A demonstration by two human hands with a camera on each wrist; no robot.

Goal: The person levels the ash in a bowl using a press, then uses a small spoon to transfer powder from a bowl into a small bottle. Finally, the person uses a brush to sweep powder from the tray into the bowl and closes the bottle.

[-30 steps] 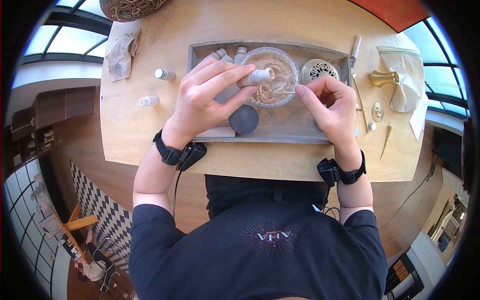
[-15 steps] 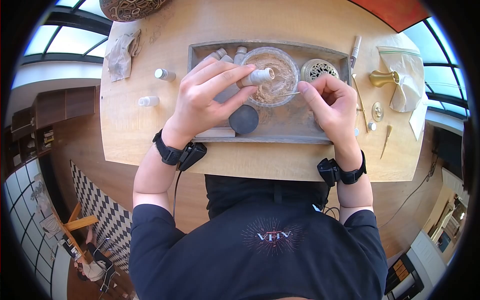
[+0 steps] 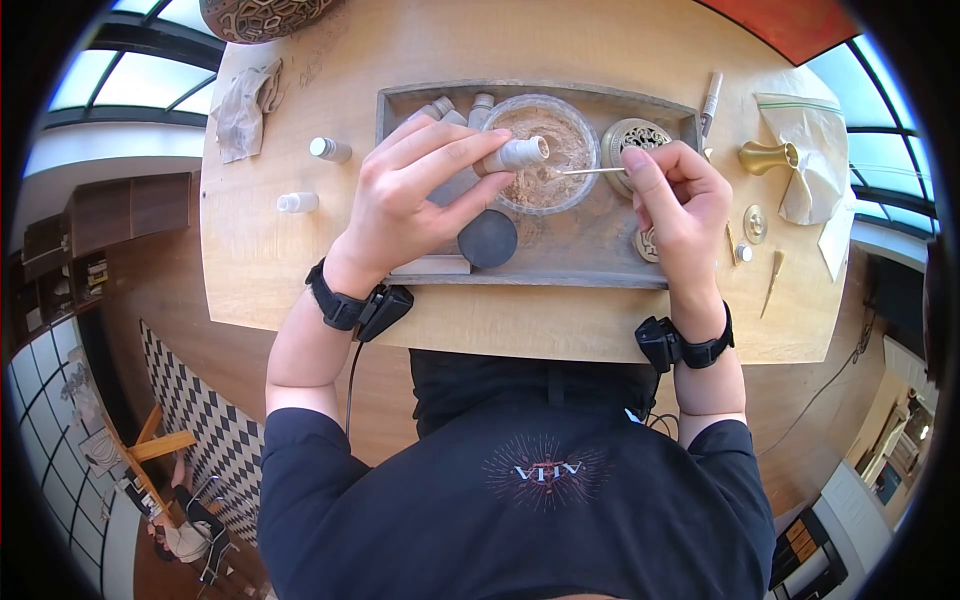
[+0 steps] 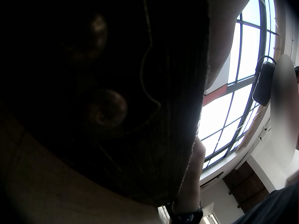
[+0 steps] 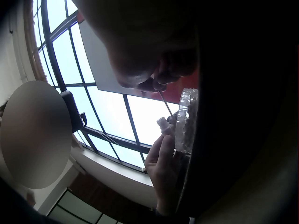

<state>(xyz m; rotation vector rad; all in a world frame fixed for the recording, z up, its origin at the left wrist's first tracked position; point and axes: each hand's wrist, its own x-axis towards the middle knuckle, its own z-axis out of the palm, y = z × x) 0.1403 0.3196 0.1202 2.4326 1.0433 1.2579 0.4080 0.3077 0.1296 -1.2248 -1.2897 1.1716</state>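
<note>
My left hand [image 3: 400, 190] holds a small white-grey bottle [image 3: 515, 154] between thumb and fingers, tilted with its uncapped mouth facing right. Below the bottle is a clear glass bowl [image 3: 597, 145] of light brown powder [image 3: 550, 190]. Thumb and fingers of my right hand [image 3: 685, 205] pinch a thin stick [image 3: 597, 171], whose tip is over the bowl, a little right of the bottle mouth. From low down, the right wrist view shows the stick [image 5: 165, 102] slanting toward the bottle [image 5: 163, 123] beside the ridged bowl wall [image 5: 187, 116]. Mostly dark table underside fills the left wrist view.
A grey wooden tray [image 3: 560, 275] carries the bowl, more bottles, a dark round lid [image 3: 487, 238] and a pierced brass lid [image 3: 636, 135]. Two small bottles [image 3: 330, 150] stand left of it. A brass vase [image 3: 768, 156], plastic bag [image 3: 805, 190] and small brush [image 3: 774, 283] lie right.
My right hand has moved right and slightly up, drawing the stick back, so more of it shows. My left hand and the bottle stay nearly still.
</note>
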